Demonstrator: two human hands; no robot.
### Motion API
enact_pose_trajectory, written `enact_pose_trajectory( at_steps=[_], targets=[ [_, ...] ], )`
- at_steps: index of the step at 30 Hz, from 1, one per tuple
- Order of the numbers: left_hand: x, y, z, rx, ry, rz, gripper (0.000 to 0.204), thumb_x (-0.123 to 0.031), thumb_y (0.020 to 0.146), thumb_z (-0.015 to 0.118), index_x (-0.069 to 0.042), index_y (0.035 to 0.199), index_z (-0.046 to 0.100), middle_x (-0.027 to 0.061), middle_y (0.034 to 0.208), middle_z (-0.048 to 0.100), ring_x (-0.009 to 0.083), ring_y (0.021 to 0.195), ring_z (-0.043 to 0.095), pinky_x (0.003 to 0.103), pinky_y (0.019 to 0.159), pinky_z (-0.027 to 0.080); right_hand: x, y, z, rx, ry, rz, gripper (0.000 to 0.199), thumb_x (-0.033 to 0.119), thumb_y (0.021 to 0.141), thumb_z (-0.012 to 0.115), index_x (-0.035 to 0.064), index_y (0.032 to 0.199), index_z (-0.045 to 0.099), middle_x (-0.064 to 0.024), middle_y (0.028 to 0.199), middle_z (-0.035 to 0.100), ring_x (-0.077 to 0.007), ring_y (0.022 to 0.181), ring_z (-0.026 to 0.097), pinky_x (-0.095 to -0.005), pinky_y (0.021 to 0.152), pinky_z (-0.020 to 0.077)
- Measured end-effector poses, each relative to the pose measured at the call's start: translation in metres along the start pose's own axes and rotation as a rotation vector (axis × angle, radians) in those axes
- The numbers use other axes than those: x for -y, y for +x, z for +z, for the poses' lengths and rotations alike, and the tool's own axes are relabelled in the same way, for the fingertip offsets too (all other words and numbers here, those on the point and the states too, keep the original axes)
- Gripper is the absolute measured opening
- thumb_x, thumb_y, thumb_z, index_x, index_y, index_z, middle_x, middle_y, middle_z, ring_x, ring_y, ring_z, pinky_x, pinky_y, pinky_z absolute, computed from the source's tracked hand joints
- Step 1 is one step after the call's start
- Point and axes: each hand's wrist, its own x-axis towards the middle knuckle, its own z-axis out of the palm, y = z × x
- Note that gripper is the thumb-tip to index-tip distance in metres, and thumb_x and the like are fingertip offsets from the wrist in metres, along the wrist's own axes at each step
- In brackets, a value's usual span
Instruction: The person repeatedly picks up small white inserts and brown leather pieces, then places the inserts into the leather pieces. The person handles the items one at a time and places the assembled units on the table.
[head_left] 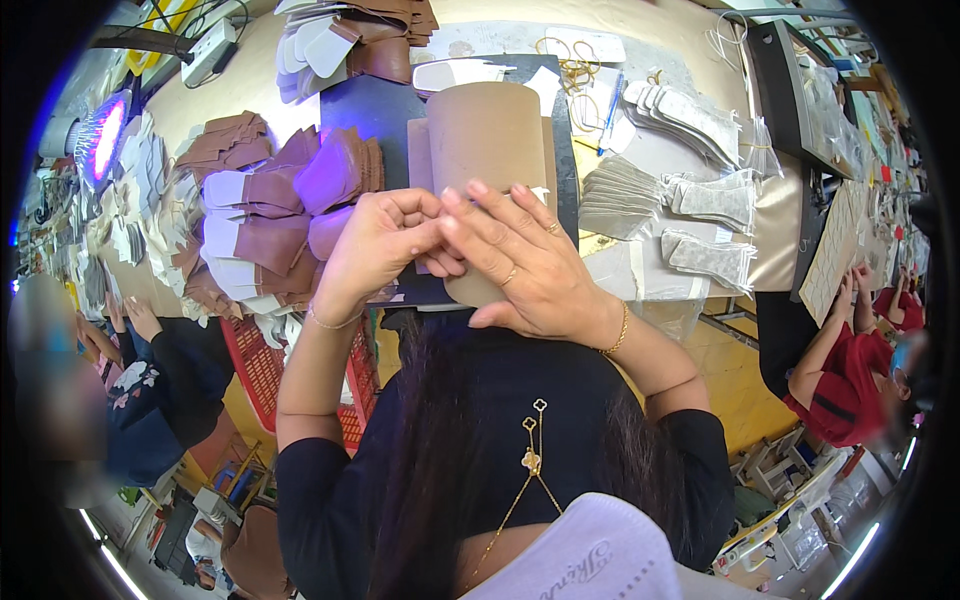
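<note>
My left hand (pixel 393 240) is closed, its fingers curled in near the thumb. Whatever it may hold is hidden. Over its fingertips reaches my right hand (pixel 535 262), with fingers stretched out and thumb apart; nothing shows in its grip. Both hands are above the near part of a tan board (pixel 487 130) with a rounded far end, which lies on a dark mat (pixel 362 105). To the left of my hands are stacks of brown leather pieces (pixel 275 205) with pale ends. Fanned grey-white pieces (pixel 622 197) lie to the right.
More leather pieces (pixel 385 58) are piled at the back. Rubber bands (pixel 572 65) and a blue pen (pixel 611 118) lie at back right. A purple-lit lamp (pixel 103 140) stands far left, a red crate (pixel 262 372) below the table. Co-workers sit on both sides.
</note>
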Motion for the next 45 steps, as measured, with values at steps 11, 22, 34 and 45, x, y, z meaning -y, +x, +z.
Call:
enact_pose_trajectory(
  at_steps=[11, 22, 34, 45],
  targets=[
    [-0.008, 0.005, -0.005, 0.048, 0.015, -0.042, 0.015, -0.012, 0.092, 0.063, 0.001, 0.087, 0.061, 0.0125, 0.074, 0.068, 0.0178, 0.059, 0.068, 0.025, 0.052, 0.056, -0.014, -0.077, 0.024, -0.292, 0.298, 0.414, 0.080, 0.061, 0.095, 0.036, 0.0049, 0.151, 0.022, -0.0185, 0.155, 0.026, -0.0354, 0.145, 0.020, -0.0483, 0.117, 0.0141],
    [-0.063, 0.106, -0.079, -0.086, 0.120, 0.304, 0.019, -0.024, 0.097, 0.057, -0.004, 0.098, 0.060, 0.0009, 0.073, 0.061, 0.0081, 0.053, 0.058, 0.020, 0.044, 0.044, -0.078, -0.137, 0.008, -0.338, -0.748, 0.458, 0.053, 0.006, 0.077, 0.072, 0.0280, 0.125, 0.061, -0.0047, 0.144, 0.046, -0.0285, 0.135, 0.038, -0.0464, 0.108, 0.0297],
    [-0.054, 0.045, -0.113, -0.466, 0.944, 0.245, 0.019, -0.018, 0.088, 0.066, -0.003, 0.098, 0.069, 0.0043, 0.068, 0.064, 0.0123, 0.056, 0.061, 0.026, 0.052, 0.048, -0.085, -0.140, 0.010, -0.384, -0.722, 0.314, 0.030, 0.005, 0.073, 0.076, 0.0153, 0.099, 0.066, -0.0004, 0.108, 0.059, -0.0219, 0.105, 0.053, -0.0403, 0.094, 0.0364],
    [0.034, -0.012, -0.101, -0.815, 1.188, 0.430, 0.034, -0.019, 0.087, 0.067, -0.001, 0.116, 0.064, 0.0174, 0.098, 0.061, 0.0311, 0.086, 0.061, 0.039, 0.079, 0.048, -0.057, -0.116, -0.027, 0.012, -0.722, 0.404, 0.021, 0.003, 0.076, 0.066, 0.0094, 0.095, 0.059, -0.0007, 0.103, 0.067, -0.0190, 0.107, 0.056, -0.0364, 0.087, 0.0306]
  ],
)
